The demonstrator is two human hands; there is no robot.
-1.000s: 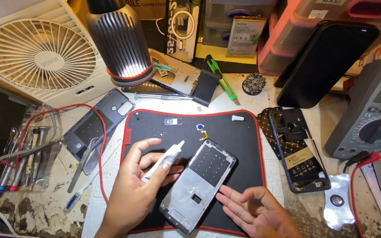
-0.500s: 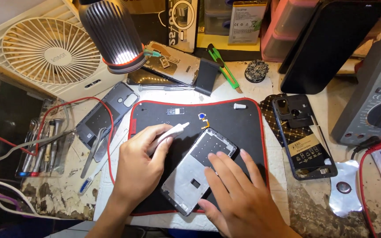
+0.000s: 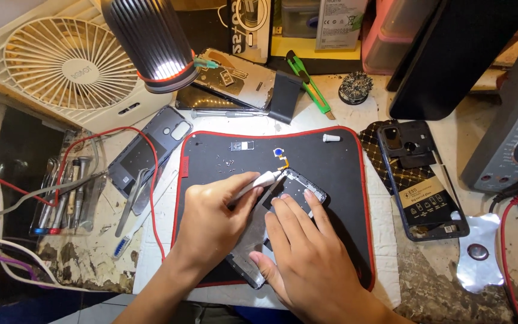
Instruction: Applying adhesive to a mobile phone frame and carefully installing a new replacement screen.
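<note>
The left hand [image 3: 214,225] grips a white tube [image 3: 258,183] — nozzle at the phone frame [image 3: 271,225] under the flat, open right hand [image 3: 304,252]; oversqueezing could smear adhesive.

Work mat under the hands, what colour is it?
The mat is black with a red edge, seen from the head camera.

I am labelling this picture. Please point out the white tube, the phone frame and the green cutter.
white tube [image 3: 258,182], head view, on its body near the nozzle.
phone frame [image 3: 298,187], head view, on its upper part.
green cutter [image 3: 312,85], head view, on its handle.
</note>
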